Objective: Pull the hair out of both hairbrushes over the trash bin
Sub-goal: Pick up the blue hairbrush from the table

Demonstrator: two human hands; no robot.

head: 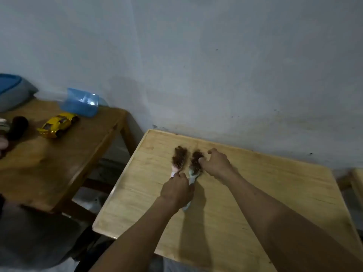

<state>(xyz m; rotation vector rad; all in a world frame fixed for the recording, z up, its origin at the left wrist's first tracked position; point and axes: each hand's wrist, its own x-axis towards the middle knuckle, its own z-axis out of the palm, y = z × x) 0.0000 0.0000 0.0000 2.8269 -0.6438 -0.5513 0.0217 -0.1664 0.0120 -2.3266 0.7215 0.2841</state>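
Two hairbrushes lie side by side on a light wooden table, both heads clogged with brown hair. The pink hairbrush is on the left and the green hairbrush on the right. My left hand is closed over their handles; the green handle's end sticks out below my wrist, and my fingertips touch the pink handle. My right hand hovers at the green brush's head with fingers spread, the thumb touching the hair.
A darker wooden table stands to the left, with a gap of floor between the two. On it are a yellow toy car, a clear blue box, a blue-lidded grey container and a dark round object. A grey wall runs behind.
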